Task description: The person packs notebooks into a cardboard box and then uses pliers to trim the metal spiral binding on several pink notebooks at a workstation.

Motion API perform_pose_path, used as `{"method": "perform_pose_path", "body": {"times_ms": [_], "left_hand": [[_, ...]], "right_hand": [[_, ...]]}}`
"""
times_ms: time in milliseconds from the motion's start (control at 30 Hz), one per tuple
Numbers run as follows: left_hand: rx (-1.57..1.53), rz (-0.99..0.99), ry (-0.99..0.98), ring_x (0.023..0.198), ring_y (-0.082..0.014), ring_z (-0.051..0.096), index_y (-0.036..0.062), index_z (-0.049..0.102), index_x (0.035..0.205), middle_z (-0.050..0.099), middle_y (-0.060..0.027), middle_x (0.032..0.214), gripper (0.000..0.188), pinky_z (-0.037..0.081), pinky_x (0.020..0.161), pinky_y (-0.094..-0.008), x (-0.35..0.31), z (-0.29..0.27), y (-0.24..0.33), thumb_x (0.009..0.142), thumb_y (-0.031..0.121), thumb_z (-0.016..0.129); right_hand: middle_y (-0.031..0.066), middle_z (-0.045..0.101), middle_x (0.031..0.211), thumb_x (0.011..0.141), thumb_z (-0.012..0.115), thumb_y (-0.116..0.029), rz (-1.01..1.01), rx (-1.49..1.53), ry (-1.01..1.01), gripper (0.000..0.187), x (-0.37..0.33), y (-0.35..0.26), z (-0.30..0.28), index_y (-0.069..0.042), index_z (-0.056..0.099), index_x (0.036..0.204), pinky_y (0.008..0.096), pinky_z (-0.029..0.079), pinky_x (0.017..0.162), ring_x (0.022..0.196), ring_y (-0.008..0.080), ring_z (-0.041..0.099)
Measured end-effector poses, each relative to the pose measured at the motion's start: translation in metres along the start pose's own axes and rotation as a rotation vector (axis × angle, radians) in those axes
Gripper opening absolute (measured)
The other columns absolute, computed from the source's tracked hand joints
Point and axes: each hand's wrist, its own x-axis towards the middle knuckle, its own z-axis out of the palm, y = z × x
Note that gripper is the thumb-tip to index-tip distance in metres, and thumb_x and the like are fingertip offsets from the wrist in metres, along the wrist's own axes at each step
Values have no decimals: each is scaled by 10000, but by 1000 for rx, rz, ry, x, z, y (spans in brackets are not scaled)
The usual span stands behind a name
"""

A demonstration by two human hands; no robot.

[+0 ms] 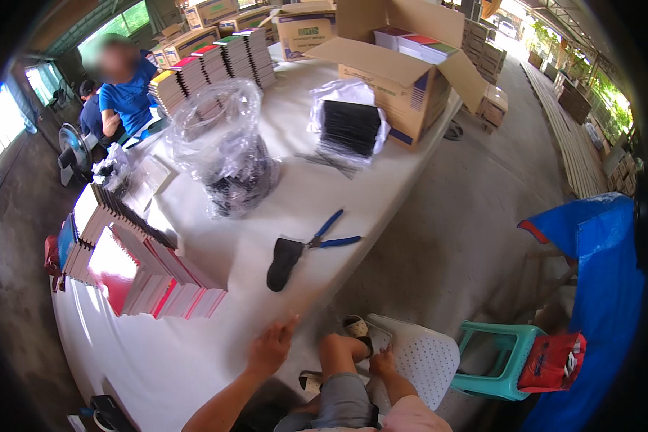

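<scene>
My left hand is at the table's near edge, fingers stretched out and holding nothing. Lower right, my right hand grips the edge of a white plastic stool with a dotted seat, beside my legs; its fingers are partly hidden. On the table ahead of my left hand lie blue-handled pliers, their jaws next to or under a black cloth-like piece. To the left stand stacks of spiral notebooks with red and pink covers.
A clear plastic bag with dark contents, a bundle of black wires and an open carton stand farther back. Another person sits by more notebook stacks. A teal stool, red bag and blue tarp are right.
</scene>
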Motion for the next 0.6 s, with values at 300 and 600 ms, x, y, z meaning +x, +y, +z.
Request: {"method": "perform_pose_path", "body": {"times_ms": [300,600], "left_hand": [[-80,78,15,877,-228,580,118,354,1378,462,-81,1023,711,533,647,-324,10,-9,-2,705,49,572],[-189,57,41,873,-247,585,142,380,1356,470,-92,1071,648,534,666,-339,7,-13,-9,738,52,554]], "right_hand": [[14,634,1114,799,510,-358,25,-55,-168,338,13,13,-16,-200,679,1045,587,139,1042,1183,225,477],[41,672,963,685,638,-411,-69,54,95,320,38,-34,-33,-185,714,899,634,156,1017,1084,246,542]]}}
